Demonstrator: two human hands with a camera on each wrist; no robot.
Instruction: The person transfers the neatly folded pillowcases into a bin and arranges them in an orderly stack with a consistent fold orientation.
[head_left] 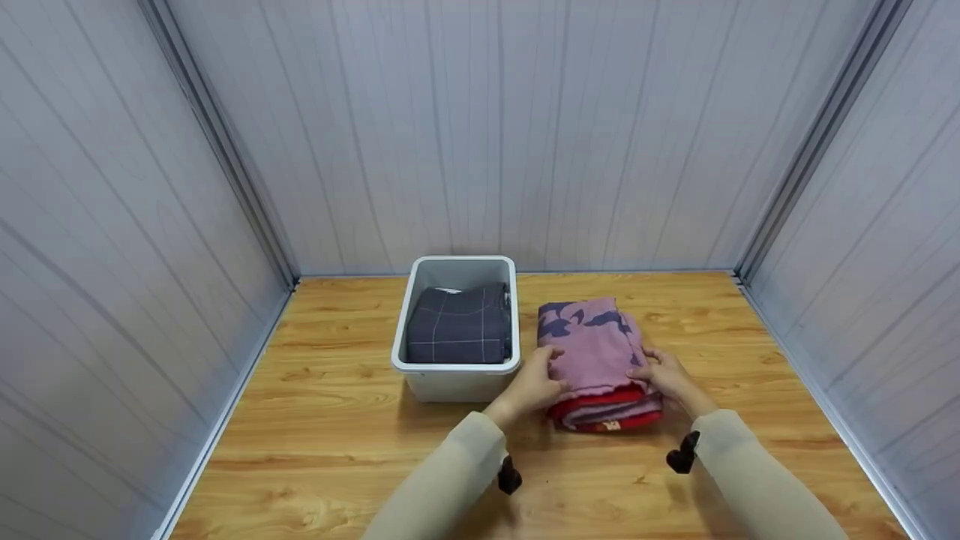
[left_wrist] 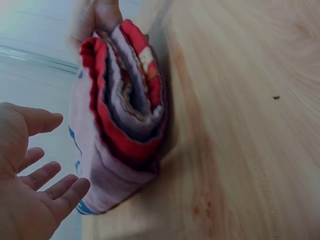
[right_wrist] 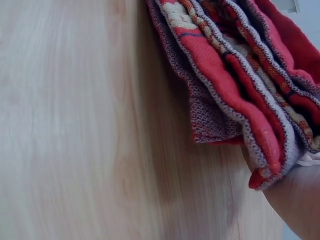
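Note:
A thick folded cloth (head_left: 589, 352), mauve with dark blue shapes outside and red inside, lies on the wooden table. Its layered knit edges (right_wrist: 240, 100) show in the right wrist view. My left hand (head_left: 536, 382) is at its left side; in the left wrist view that hand (left_wrist: 30, 185) has its fingers spread, apart from the fabric. On the right side, my right hand (head_left: 671, 379) grips the edge, thumb on top. The cloth hides most of those fingers from the right wrist camera.
Left of the cloth stands a white plastic bin (head_left: 454, 386) holding a dark checked folded cloth (head_left: 457, 326). Pale panelled walls (head_left: 495, 135) enclose the wooden table (head_left: 315, 450) at the back and both sides.

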